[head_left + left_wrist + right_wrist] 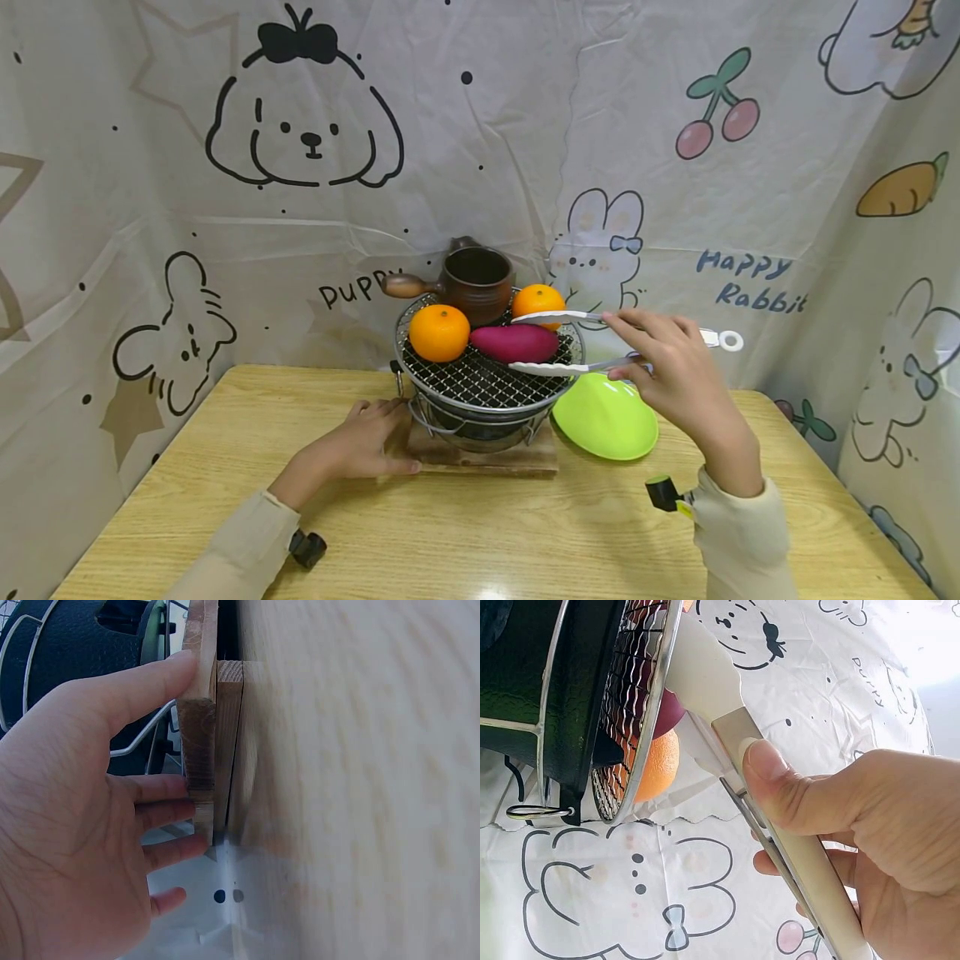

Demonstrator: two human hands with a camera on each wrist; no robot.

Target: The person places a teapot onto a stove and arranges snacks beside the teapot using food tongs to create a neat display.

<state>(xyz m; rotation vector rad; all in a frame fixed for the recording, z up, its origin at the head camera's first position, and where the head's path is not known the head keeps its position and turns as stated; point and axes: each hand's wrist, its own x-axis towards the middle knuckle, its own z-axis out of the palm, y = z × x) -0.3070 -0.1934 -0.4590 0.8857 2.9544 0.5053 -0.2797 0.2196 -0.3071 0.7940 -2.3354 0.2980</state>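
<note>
My right hand [678, 367] grips white-tipped tongs [739, 750], thumb on one arm and fingers on the other. In the head view, the spread tong tips lie either side of a purple sweet potato [514, 343] on a round wire grill rack [480, 385]. An orange [439, 333] sits left of the sweet potato, and another orange [538, 302] is behind it, partly covered by the tongs. My left hand [360, 442] rests at the left end of the wooden board [480, 458] under the stove, its fairly straight fingers and thumb touching the board's edges [199, 742].
A brown clay pot [480, 283] with a side handle stands at the back of the rack. The dark stove body [480, 427] is below the rack. A lime-green plate [607, 425] lies right of it on the wooden table [450, 533]. A printed cloth [480, 125] hangs behind.
</note>
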